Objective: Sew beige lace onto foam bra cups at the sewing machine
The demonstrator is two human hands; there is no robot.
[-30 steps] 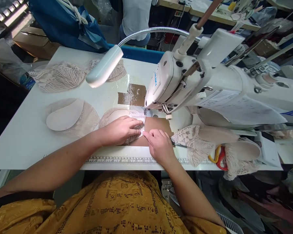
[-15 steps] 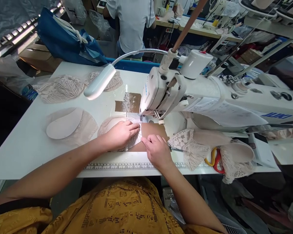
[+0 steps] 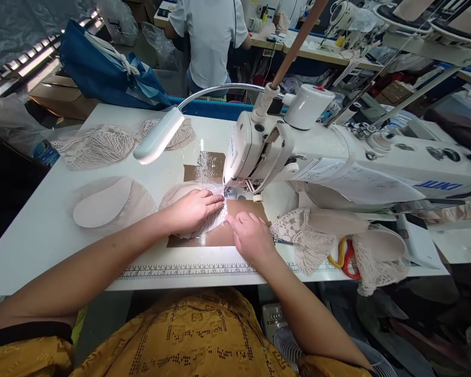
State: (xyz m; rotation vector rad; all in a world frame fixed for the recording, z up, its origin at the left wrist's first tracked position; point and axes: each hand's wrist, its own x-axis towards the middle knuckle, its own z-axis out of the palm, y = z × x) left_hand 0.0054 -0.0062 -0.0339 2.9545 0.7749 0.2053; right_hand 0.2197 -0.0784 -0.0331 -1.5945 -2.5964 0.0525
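Note:
A pale lace cup piece (image 3: pixel 216 220) lies under the needle area of a white sewing machine (image 3: pixel 255 146). My left hand (image 3: pixel 194 209) rests flat on the lace, fingers stretched toward the presser foot. At the near right edge of the piece is my right hand (image 3: pixel 252 235), thumb and forefinger pinched on the lace border by the needle; its other fingers curl over brown card. That brown card (image 3: pixel 208 238) is taped to the table around the needle plate. The needle tip and the stitch line are hidden by the machine head and my fingers.
A loose cup (image 3: pixel 102 204) on sheer fabric and lace pieces (image 3: pixel 102 144) lie left. Lace cups (image 3: pixel 317 230) and red-yellow scissors (image 3: pixel 347 256) lie right. A lamp (image 3: pixel 159 136) hangs over the table; a ruler strip (image 3: pixel 180 272) runs along its front. A co-worker (image 3: pixel 210 42) sits beyond.
The lace piece has turned and shifted away from me under the needle, baring more brown card in front. My left hand has moved slightly with it. My right hand keeps its pinch.

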